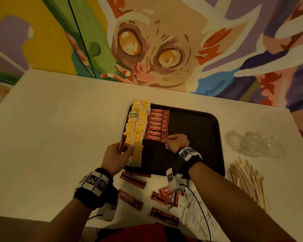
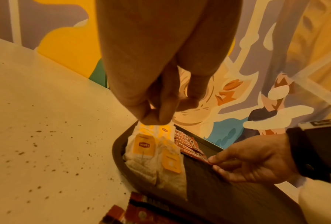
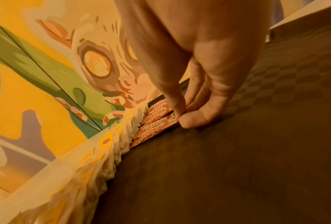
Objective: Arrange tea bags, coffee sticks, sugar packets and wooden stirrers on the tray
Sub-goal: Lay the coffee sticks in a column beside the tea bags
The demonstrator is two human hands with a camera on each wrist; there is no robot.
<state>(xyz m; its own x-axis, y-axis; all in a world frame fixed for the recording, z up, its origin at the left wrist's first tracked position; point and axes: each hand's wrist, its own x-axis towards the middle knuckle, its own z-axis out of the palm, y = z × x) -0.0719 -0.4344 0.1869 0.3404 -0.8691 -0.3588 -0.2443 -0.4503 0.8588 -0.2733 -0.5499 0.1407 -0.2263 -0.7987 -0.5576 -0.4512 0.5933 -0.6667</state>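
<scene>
My right hand [image 1: 177,142] pinches the right end of the nearest red Nescafé coffee stick [image 1: 155,138] in the column on the dark rectangular plastic tray [image 1: 196,123], thumb and forefinger closed on it, its long axis running left to right, parallel to the sticks beyond it. My left hand [image 1: 116,155] grasps one more red stick [image 1: 121,143] just left of the column, over the two rows of yellow-tagged tea bags [image 1: 137,126]. I judge the next slot to lie directly below the pinched stick, toward me, so the held stick must turn crosswise; further loose sticks [image 1: 131,199] lie on the white desk [image 1: 59,119] near my wrists.
</scene>
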